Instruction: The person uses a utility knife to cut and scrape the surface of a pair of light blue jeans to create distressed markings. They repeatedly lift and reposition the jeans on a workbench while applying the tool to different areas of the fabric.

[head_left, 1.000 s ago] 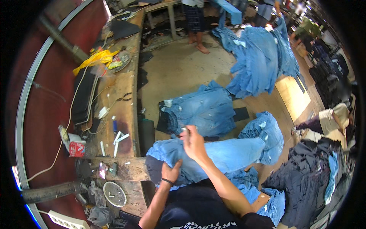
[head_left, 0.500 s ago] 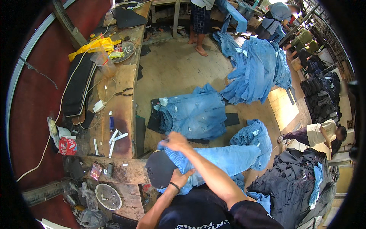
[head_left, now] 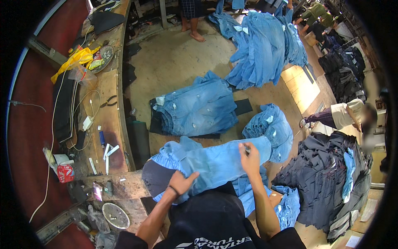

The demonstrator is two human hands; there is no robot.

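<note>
A light-blue pair of jeans [head_left: 219, 162] lies stretched across in front of me, over a dark board with a rounded end [head_left: 151, 177]. Its bunched part is at the left, a smooth leg runs right. My left hand [head_left: 180, 183] grips the cloth beside the board's end, thumb pointing right. On the leg's right part is my right hand [head_left: 250, 159], fingers closed on something small and dark, too small to name. Just beyond its far end sits a folded heap of blue jeans [head_left: 275, 128].
Stacked jeans [head_left: 195, 106] lie ahead, with a taller pile [head_left: 261, 50] behind. Dark garments [head_left: 315, 178] are heaped at right. The wooden bench [head_left: 112, 137] at left holds white sticks, pliers [head_left: 109, 101] and a charger [head_left: 88, 123]. A person [head_left: 346, 114] stands at right; others work farther back.
My right hand has moved from the bunched left end to the right along the leg. The leg now lies flatter and wider. My view has shifted slightly.
</note>
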